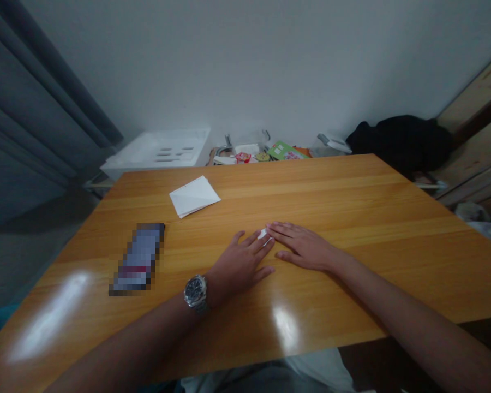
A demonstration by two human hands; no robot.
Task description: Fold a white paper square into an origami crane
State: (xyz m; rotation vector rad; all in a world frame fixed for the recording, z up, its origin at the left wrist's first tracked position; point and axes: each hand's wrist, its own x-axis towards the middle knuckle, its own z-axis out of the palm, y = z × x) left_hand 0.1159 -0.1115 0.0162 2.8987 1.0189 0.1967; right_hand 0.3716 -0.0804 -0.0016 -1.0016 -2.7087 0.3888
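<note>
A small white piece, seemingly folded paper [262, 234], lies on the wooden table [311, 191], mostly covered by fingers. Over it rests my left hand [241, 261], palm down with the fingers stretched out and the thumb apart. My right hand [300, 244] lies flat from the other side, its fingertips at the edge of the white piece and close to the left fingertips. Neither hand is closed around anything. A metal watch [195, 291] sits on my left wrist.
White paper sheets [194, 196] lie farther back, left of centre. A phone [141, 259], blurred out, is at the left. Behind the table stand a white plastic tray [155, 150], a green packet [286, 150] among clutter, and a black cloth heap [399, 144].
</note>
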